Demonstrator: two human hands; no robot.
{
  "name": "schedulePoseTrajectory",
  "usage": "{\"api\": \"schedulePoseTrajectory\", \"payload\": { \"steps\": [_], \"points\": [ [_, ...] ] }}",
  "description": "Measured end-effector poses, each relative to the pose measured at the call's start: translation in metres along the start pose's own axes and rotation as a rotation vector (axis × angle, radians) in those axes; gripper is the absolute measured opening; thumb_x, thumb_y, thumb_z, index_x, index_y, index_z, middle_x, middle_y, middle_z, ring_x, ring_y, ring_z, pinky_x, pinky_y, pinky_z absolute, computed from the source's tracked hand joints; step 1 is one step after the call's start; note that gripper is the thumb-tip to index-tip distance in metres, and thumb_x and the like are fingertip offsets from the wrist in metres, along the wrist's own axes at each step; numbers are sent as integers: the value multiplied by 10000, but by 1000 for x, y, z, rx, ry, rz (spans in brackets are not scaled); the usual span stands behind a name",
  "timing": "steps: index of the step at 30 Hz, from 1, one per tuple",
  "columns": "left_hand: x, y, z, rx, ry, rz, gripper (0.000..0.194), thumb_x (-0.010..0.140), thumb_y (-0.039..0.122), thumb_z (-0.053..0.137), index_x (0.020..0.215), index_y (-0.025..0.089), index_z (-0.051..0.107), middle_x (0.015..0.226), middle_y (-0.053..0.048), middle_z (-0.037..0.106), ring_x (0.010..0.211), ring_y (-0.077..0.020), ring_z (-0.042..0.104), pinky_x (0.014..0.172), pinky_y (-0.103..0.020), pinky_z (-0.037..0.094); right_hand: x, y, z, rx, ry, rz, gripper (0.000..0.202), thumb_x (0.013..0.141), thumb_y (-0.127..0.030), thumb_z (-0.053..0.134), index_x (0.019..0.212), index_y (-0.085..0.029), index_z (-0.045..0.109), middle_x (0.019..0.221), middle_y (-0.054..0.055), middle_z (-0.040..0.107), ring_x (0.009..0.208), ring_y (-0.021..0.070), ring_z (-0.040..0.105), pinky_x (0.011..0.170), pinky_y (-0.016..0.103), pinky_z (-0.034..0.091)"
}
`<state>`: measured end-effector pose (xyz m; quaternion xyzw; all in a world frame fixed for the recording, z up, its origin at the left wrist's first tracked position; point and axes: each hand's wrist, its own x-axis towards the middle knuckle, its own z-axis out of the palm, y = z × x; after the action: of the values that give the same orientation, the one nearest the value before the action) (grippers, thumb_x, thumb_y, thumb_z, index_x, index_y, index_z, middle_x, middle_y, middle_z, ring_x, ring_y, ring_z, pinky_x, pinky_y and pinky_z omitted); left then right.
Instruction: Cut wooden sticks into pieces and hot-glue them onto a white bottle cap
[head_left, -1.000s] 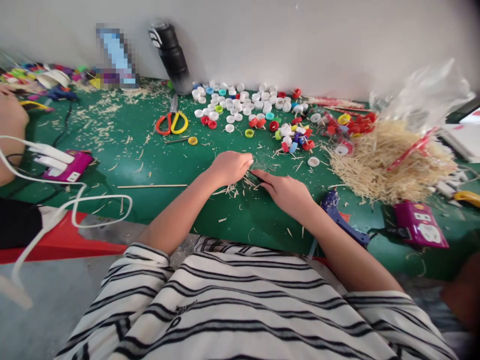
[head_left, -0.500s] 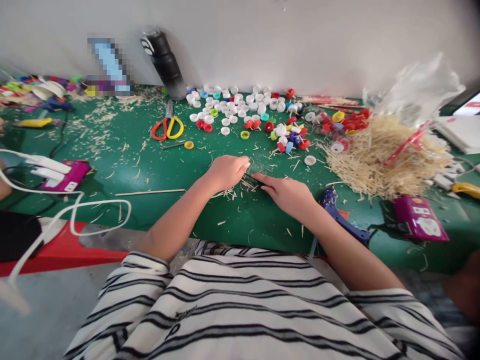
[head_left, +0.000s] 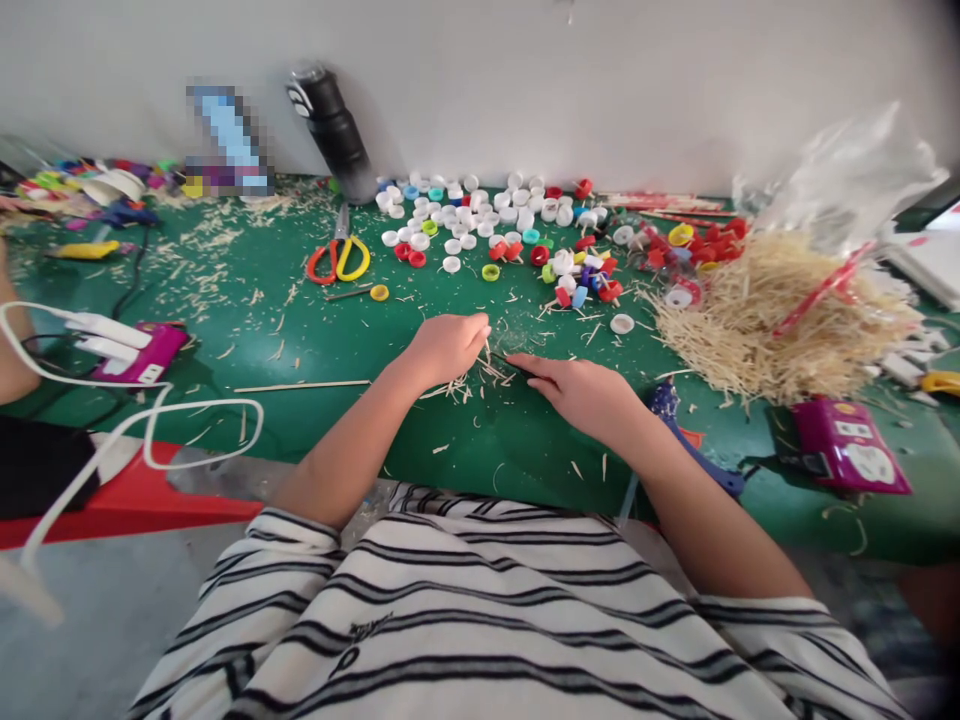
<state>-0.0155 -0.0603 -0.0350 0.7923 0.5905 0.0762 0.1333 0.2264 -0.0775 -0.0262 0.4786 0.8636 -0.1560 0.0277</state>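
Note:
My left hand (head_left: 448,350) is closed in a pinch near the middle of the green table (head_left: 420,440), with the pale tip of a thin wooden stick (head_left: 487,350) showing at its fingertips. My right hand (head_left: 581,392) is wrapped round a dark, thin tool (head_left: 516,366), its index finger stretched along it. The tool's far end points at the stick; whether they touch is too small to tell. Pale wood shavings (head_left: 491,380) lie under and between both hands. A long thin stick (head_left: 300,386) rests on the table beside my left forearm.
Bottle caps (head_left: 508,214) spread behind my hands. Scissors (head_left: 340,258) and a black bottle (head_left: 330,130) stand back left. At right are a pile of wooden sticks (head_left: 787,310), a blue glue gun (head_left: 694,445) and a purple power block (head_left: 851,445). Another person's arm (head_left: 13,340) shows far left.
My left hand has shifted slightly left, away from the tool's tip, and a stick's end now shows at its fingers. At the far left, more of the other person's arm is visible.

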Motion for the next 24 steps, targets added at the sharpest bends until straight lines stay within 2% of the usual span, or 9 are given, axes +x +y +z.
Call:
{"api": "schedulePoseTrajectory", "payload": {
  "steps": [5, 12, 19, 24],
  "points": [
    [-1, 1, -1, -14, -2, -21, 306, 1023, 348, 289, 868, 202, 508, 668, -20, 514, 535, -139, 364, 556, -324, 206, -4, 6, -3, 41, -8, -26, 463, 1053, -403, 389, 1499, -496, 473, 1107, -7, 773, 905, 240, 717, 667, 307, 481],
    [-3, 3, 0, -40, 27, -11, 226, 988, 284, 341, 873, 204, 519, 666, -16, 550, 540, -135, 407, 544, -319, 215, -4, 8, -3, 55, -23, -23, 470, 1045, -412, 391, 1499, -508, 465, 1109, -19, 770, 894, 239, 713, 685, 317, 506],
    [-3, 3, -1, -77, 29, -22, 175, 962, 260, 370, 844, 212, 490, 661, -4, 542, 533, -128, 386, 546, -317, 215, -3, 7, -4, 36, -28, -27, 487, 1042, -403, 377, 1510, -523, 436, 1141, -21, 763, 903, 245, 710, 674, 323, 502],
    [-4, 3, -1, -99, 25, -26, 157, 938, 253, 385, 793, 219, 435, 631, 4, 511, 526, -128, 378, 544, -315, 217, -3, 8, -4, 7, -21, -48, 490, 1046, -401, 378, 1522, -505, 426, 1078, -2, 770, 866, 239, 713, 636, 304, 475]
  ]
}}
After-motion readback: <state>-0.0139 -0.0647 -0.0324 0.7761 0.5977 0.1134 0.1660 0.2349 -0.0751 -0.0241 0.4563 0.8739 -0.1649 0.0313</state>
